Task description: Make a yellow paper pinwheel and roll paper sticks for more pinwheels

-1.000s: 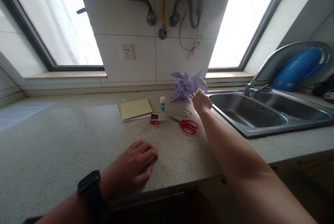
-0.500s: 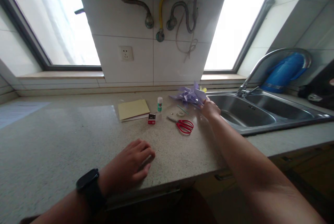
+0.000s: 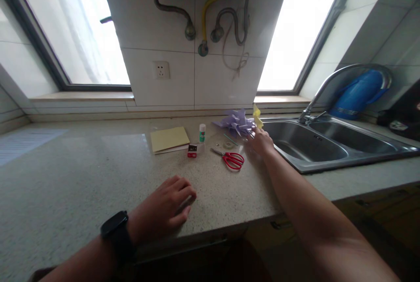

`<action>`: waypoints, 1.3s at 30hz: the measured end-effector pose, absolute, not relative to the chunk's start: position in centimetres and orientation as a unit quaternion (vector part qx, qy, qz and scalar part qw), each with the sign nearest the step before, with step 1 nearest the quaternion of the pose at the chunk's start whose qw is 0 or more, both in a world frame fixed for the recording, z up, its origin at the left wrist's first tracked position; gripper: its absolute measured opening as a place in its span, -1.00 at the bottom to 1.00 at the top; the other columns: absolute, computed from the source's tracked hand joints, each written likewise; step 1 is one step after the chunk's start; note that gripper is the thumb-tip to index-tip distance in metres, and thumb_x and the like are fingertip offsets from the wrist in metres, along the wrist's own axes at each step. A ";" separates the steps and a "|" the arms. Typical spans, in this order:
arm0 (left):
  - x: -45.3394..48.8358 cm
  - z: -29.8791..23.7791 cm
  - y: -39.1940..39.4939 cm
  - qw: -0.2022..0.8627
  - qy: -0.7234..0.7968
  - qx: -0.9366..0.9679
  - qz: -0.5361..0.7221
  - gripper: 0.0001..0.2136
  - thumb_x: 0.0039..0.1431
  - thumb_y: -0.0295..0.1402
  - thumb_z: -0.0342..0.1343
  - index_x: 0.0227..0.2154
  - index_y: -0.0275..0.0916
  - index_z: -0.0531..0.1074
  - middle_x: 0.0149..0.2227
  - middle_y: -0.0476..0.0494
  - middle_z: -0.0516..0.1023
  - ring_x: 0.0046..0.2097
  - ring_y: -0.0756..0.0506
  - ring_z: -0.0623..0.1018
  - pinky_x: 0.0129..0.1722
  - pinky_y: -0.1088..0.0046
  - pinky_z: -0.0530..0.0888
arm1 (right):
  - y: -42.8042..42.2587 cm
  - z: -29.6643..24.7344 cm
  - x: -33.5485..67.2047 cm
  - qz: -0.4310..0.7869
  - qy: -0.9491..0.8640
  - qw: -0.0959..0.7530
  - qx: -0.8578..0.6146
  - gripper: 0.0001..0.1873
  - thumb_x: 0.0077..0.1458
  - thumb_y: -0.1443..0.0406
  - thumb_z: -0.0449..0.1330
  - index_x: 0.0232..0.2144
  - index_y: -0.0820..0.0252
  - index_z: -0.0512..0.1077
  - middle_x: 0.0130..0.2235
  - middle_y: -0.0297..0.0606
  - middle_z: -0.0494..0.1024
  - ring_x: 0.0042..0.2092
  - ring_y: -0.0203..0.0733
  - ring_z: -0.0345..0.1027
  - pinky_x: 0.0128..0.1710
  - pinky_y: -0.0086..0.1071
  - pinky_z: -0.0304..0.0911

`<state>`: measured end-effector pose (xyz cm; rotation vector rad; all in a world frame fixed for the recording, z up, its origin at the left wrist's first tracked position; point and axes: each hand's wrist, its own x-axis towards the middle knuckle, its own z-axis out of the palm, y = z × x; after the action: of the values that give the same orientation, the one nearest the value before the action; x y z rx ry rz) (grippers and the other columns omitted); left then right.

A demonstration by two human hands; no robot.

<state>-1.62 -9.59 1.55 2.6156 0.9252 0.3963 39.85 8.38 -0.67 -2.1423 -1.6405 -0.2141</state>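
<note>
My right hand (image 3: 261,142) reaches to the back of the counter beside the sink. Its fingers are closed at the base of a yellow paper pinwheel (image 3: 257,117), which stands up above them; the exact grip is partly hidden. Just left of it lies a purple paper pinwheel (image 3: 235,122) with pointed folds. My left hand (image 3: 170,203) rests near the counter's front edge, holding nothing, fingers loosely bent and thumb apart. Between the hands lie red-handled scissors (image 3: 232,159). Behind them are a roll of tape (image 3: 229,145) and a thin green stick (image 3: 230,139).
A glue stick (image 3: 202,133) stands upright mid-counter by a small red-and-black box (image 3: 192,150). Yellow paper sheets (image 3: 169,139) lie to their left. Printed paper (image 3: 29,142) is at far left. The double sink (image 3: 311,169) with its tap (image 3: 306,113) occupies the right.
My right hand has drawn slightly left and away from the purple pinwheel's folds. The yellow pinwheel now shows upright above the fingers; the purple one sits lower. My left hand stays put.
</note>
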 end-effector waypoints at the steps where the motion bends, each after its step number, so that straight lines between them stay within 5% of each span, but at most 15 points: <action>1: -1.6 1.5 -9.6 0.169 0.326 0.920 0.139 -0.81 0.19 -0.46 0.06 -0.14 -0.15 0.38 -0.07 -0.14 0.42 -0.03 -0.20 0.37 0.02 0.16 0.36 | 8.2 -0.6 39.7 -0.094 -0.592 0.223 -0.769 -0.57 0.30 0.12 0.20 0.13 0.18 0.37 0.15 -0.10 0.42 0.10 0.00 0.38 0.07 0.02 0.35; 16: -1.6 1.7 -9.5 0.170 0.325 0.920 0.136 -0.79 0.20 -0.47 0.06 -0.12 -0.15 0.40 -0.07 -0.15 0.42 -0.03 -0.20 0.38 0.01 0.17 0.36 | 6.8 -0.5 37.9 -0.126 -0.679 0.201 -0.695 -0.49 0.30 0.14 0.19 0.23 0.10 0.29 0.28 -0.09 0.30 0.21 0.07 0.28 0.18 0.09 0.24; 28: -1.6 1.7 -9.6 0.163 0.322 0.922 0.139 -0.80 0.21 -0.44 0.06 -0.12 -0.15 0.42 -0.07 -0.16 0.44 -0.04 -0.20 0.38 0.01 0.18 0.37 | 4.8 0.0 40.1 -0.096 -0.625 0.172 -0.755 -0.61 0.30 0.08 0.18 0.06 0.16 0.43 0.12 -0.12 0.45 0.11 0.00 0.37 0.13 0.04 0.28; 35: -1.6 1.7 -9.5 0.153 0.315 0.925 0.149 -0.80 0.20 -0.44 0.05 -0.12 -0.14 0.42 -0.09 -0.17 0.44 -0.06 -0.21 0.39 -0.01 0.19 0.38 | 4.5 1.1 40.1 -0.100 -0.549 0.265 -0.787 -0.71 0.27 0.10 0.19 -0.13 0.21 0.44 -0.08 -0.19 0.49 -0.12 -0.14 0.40 -0.07 -0.15 0.35; 39: -1.6 1.8 -9.5 0.148 0.319 0.926 0.139 -0.80 0.21 -0.42 0.06 -0.11 -0.14 0.42 -0.09 -0.16 0.44 -0.06 -0.21 0.38 0.00 0.18 0.37 | 3.8 2.7 38.8 -0.150 -0.532 0.368 -0.748 -0.90 0.17 0.26 0.13 -0.33 0.18 0.36 -0.19 -0.09 0.41 -0.17 -0.05 0.33 -0.10 -0.16 0.29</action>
<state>-1.60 -9.49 1.78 2.6637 0.9170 0.3989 38.84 3.80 2.69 -1.9204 -1.3651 -0.3864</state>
